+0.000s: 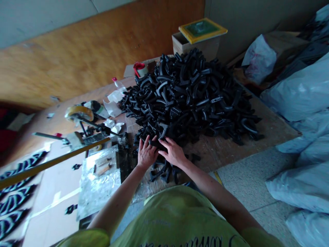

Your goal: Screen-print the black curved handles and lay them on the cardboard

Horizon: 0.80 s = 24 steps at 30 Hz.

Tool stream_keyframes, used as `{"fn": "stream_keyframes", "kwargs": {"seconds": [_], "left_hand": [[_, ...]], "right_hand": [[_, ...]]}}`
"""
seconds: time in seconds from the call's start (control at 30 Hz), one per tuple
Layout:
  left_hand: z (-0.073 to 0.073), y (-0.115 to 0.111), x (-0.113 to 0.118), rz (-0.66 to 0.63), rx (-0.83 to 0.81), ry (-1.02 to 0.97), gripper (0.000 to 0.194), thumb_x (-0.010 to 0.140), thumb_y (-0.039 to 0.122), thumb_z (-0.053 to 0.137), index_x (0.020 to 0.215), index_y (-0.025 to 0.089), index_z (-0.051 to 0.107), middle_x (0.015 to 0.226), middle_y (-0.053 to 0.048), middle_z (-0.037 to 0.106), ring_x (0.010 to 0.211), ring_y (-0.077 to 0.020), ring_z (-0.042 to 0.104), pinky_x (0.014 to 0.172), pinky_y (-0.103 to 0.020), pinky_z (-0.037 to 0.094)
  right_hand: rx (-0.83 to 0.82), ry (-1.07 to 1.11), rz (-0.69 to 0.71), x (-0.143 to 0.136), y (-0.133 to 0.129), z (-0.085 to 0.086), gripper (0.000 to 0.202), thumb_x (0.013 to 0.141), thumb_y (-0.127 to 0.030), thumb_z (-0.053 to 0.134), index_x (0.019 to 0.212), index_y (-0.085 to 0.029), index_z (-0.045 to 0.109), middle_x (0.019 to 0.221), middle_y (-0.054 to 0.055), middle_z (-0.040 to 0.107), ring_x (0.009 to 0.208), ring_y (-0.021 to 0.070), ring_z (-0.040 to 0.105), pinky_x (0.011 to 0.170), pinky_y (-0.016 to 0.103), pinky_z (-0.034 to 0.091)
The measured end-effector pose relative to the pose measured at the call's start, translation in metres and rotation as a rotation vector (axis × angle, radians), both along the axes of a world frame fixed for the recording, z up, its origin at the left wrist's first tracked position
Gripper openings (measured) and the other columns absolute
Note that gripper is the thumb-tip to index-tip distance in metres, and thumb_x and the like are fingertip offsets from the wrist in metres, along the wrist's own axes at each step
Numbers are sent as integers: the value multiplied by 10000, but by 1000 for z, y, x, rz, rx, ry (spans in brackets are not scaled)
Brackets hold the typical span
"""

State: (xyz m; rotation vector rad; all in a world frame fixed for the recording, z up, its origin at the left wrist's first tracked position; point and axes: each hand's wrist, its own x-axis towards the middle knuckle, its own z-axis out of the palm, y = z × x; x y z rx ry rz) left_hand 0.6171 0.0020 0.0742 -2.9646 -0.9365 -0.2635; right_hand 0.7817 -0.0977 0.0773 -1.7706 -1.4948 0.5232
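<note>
A large heap of curved black plastic parts (192, 103) covers the middle of the table. At its near edge, my left hand (147, 153) and my right hand (174, 152) come close together. Between them is a black plastic part (155, 143), with fingers and thumbs of both hands closed on it. The fingers partly cover this part, so its full shape is hidden. Several loose black parts (164, 168) lie just below my hands, close to my body.
To the left stand a metal fixture (92, 137) with a long yellow bar (55, 162) and a tape roll (79, 112). Rows of black parts (15, 193) lie far left. Behind the heap is a cardboard box (181, 43) under a yellow frame (221, 30). White sacks (303, 185) line the right.
</note>
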Motion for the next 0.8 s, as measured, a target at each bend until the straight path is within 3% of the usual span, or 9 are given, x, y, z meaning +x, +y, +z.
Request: {"fn": "stream_keyframes", "kwargs": {"seconds": [0.07, 0.17, 0.27, 0.33, 0.43, 0.53, 0.67, 0.8], "left_hand": [[-2, -10, -18, 69, -24, -57, 345, 888, 281, 500, 1201, 250, 643, 1488, -32, 455, 1445, -305, 265, 1173, -574, 204], [-16, -46, -51, 194, -71, -166, 444, 925, 279, 443, 1357, 193, 504, 1507, -113, 417, 1443, -270, 279, 1144, -526, 295], [-42, -95, -77, 298, -130, -161, 628, 915, 361, 492, 1491, 204, 298, 1564, -165, 290, 1473, -291, 179, 1127, -581, 273], [-62, -122, -83, 308, -189, -63, 709, 856, 449, 581, 1485, 244, 327, 1580, -177, 238, 1474, -343, 139, 1104, -644, 242], [-89, -138, -77, 309, -237, 56, 825, 707, 535, 722, 1431, 252, 445, 1568, -208, 249, 1453, -424, 148, 1071, -696, 224], [-102, -129, -64, 315, -213, 51, 937, 609, 566, 784, 1426, 241, 461, 1570, -219, 235, 1433, -458, 186, 1070, -694, 227], [-98, -104, -53, 300, -204, 15, 958, 605, 564, 789, 1445, 271, 435, 1591, -200, 175, 1396, -450, 295, 1083, -659, 255], [-80, -63, -42, 333, -201, -49, 777, 737, 474, 714, 1441, 291, 440, 1610, -157, 133, 1414, -434, 268, 1056, -604, 345]], "right_hand": [[77, -28, 13, 17, -24, -7, 455, 922, -366, 531, 1372, -298, 522, 1369, 56, 545, 1270, 202, 492, 1076, 362, 413], [125, -126, 3, 54, -86, -44, 528, 899, -409, 567, 1404, -280, 485, 1420, 78, 509, 1356, 246, 406, 1122, 467, 350], [18, -324, 111, 79, -142, -88, 712, 731, -551, 720, 1368, -301, 526, 1532, 101, 356, 1434, 376, 229, 1126, 657, 183], [-47, -400, 204, 79, -152, -107, 741, 675, -539, 768, 1353, -351, 535, 1561, 85, 300, 1443, 404, 175, 1108, 696, 143], [-66, -459, 213, 57, -129, -117, 758, 672, -414, 787, 1374, -388, 502, 1588, 60, 236, 1452, 427, 88, 1086, 722, 134], [-40, -484, 152, 32, -91, -115, 776, 708, -273, 735, 1418, -384, 443, 1604, 44, 186, 1449, 437, 55, 1062, 752, 123], [-6, -473, 69, 18, -58, -102, 751, 761, -256, 672, 1445, -394, 394, 1607, 26, 178, 1444, 449, 28, 1033, 791, 94], [79, -466, 53, 12, -14, -67, 733, 780, -339, 702, 1442, -402, 393, 1594, 32, 221, 1449, 429, 38, 1058, 767, 67]]}}
